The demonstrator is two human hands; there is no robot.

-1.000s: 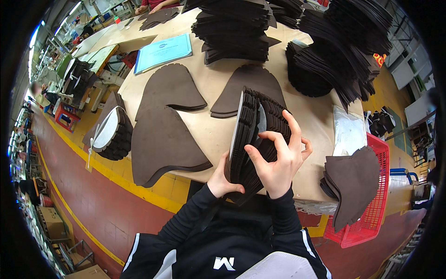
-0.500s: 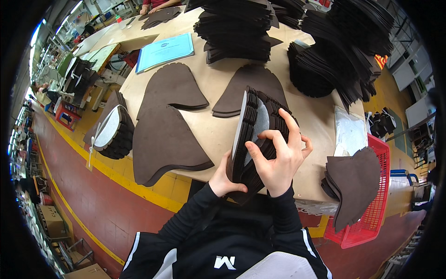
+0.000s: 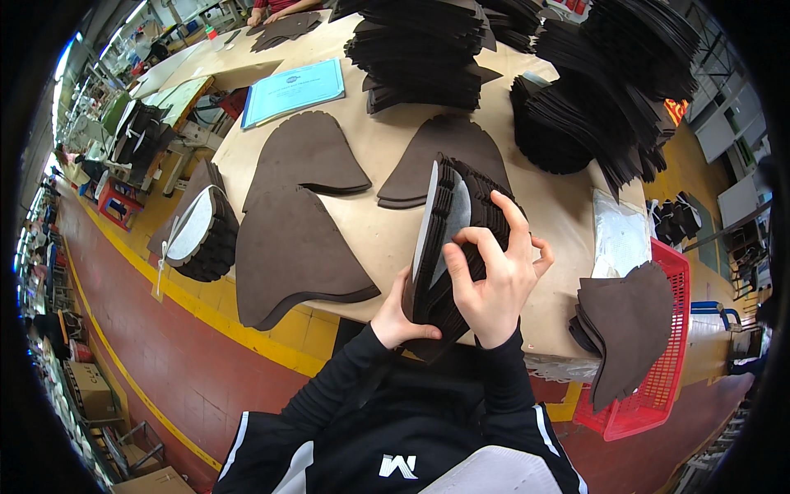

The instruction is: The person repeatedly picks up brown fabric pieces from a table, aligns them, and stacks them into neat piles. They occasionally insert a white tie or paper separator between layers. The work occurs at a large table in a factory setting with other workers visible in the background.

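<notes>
A thick stack of dark, notch-edged cut pieces (image 3: 429, 276) is held on edge near the front of the table, with a pale grey sheet on its left face. My left hand (image 3: 401, 319) is closed around its lower left side, thumb toward me. On the right, my right hand (image 3: 498, 284) curls over the layers, thumb and fingers gripping among the edges; the fingertips are partly hidden. Between the layers shows another grey piece (image 3: 458, 206). Just beyond lies a brown curved piece pile (image 3: 448, 144), and to the left are two overlapping brown piles (image 3: 288, 255).
Tall dark stacks (image 3: 415, 58) stand at the back, more (image 3: 597, 99) at back right. A blue booklet (image 3: 295, 89) lies back left. A tied bundle (image 3: 202, 235) sits at the left edge. At right, brown pieces (image 3: 629, 325) rest over a red basket (image 3: 679, 329). Another person's arms show far off.
My right thumb and index finger have shifted slightly up and right along the layers, and less of the inner grey piece shows. My left hand keeps its hold.
</notes>
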